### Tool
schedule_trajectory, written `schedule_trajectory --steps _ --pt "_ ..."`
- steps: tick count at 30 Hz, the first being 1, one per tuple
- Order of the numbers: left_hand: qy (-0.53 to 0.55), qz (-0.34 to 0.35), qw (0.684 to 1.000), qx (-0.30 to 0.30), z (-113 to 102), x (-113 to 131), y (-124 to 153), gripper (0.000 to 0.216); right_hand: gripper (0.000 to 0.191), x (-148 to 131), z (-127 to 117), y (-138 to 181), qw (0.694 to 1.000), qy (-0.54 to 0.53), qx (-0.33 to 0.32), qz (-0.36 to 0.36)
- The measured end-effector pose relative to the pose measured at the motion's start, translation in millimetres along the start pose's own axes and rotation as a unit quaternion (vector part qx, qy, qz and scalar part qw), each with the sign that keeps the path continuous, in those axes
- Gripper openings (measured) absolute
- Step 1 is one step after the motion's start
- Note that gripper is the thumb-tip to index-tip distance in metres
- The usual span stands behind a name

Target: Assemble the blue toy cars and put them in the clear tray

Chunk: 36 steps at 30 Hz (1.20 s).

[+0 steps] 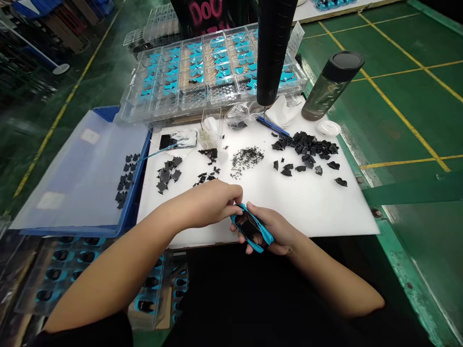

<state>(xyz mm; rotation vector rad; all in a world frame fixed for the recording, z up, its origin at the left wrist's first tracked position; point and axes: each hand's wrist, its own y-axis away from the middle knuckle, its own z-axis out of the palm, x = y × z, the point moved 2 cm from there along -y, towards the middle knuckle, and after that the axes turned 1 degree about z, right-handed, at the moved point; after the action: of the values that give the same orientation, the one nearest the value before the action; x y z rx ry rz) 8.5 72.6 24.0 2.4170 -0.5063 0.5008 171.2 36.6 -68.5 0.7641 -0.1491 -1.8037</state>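
My right hand (275,231) grips a small blue-framed part (252,226) with a black centre, just in front of the near edge of the white work board (325,207). My left hand (217,202) is closed in a pinch on the top end of the same blue part. What the fingertips press there is too small to see. Loose black pieces lie in a heap at the right (307,147) and in smaller groups at the left (168,174). A patch of tiny black bits (248,158) lies mid-board.
Clear trays holding blue and black parts (213,67) stand at the back. A blue bin with a translucent lid (83,168) bearing several black pieces sits left. A dark bottle (331,84), a black hanging cylinder (273,48), a small white dish (328,127) and more trays (72,274) below left.
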Motion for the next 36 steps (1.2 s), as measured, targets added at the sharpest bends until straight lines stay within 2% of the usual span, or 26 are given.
schedule_trajectory --steps 7,9,12,13,15,17,21,26,29,33,34,36 --pt "0.06 0.015 0.995 0.078 9 -14 2 0.021 0.045 -1 1 3 0.997 -0.071 -0.036 -0.004" --pt "0.084 0.033 0.985 0.144 15 -16 8 0.02 0.046 -2 2 3 0.994 -0.096 -0.047 -0.009" --pt "0.074 0.125 0.948 0.282 31 -15 22 0.021 0.046 -1 2 3 0.992 -0.12 -0.041 -0.019" --pt "0.054 0.158 0.937 0.308 38 -14 27 0.026 0.047 0 2 2 0.991 -0.124 -0.033 -0.023" --pt "0.002 0.194 0.927 0.322 53 -13 34 0.038 0.047 2 2 1 0.991 -0.129 -0.014 -0.031" --pt "-0.036 0.193 0.925 0.327 63 -13 38 0.044 0.046 3 2 -1 0.991 -0.129 0.002 -0.039" --pt "-0.034 0.182 0.904 0.384 67 -15 42 0.049 0.045 5 7 -2 0.991 -0.122 0.012 -0.056" --pt "-0.011 0.219 0.91 0.353 68 -13 39 0.05 0.052 7 13 0 0.995 -0.09 0.029 -0.04" --pt "0.015 0.16 0.9 0.406 61 -21 51 0.043 0.046 6 15 0 0.991 -0.111 0.023 -0.064" --pt "0.021 -0.052 0.832 0.552 47 -52 84 0.02 0.044 1 12 2 0.985 -0.135 0.029 -0.107" --pt "0.013 -0.104 0.826 0.554 44 -60 90 0.016 0.044 -1 10 2 0.983 -0.137 0.037 -0.116" --pt "-0.002 -0.176 0.854 0.489 42 -73 94 0.018 0.042 -4 8 2 0.98 -0.14 0.051 -0.129"
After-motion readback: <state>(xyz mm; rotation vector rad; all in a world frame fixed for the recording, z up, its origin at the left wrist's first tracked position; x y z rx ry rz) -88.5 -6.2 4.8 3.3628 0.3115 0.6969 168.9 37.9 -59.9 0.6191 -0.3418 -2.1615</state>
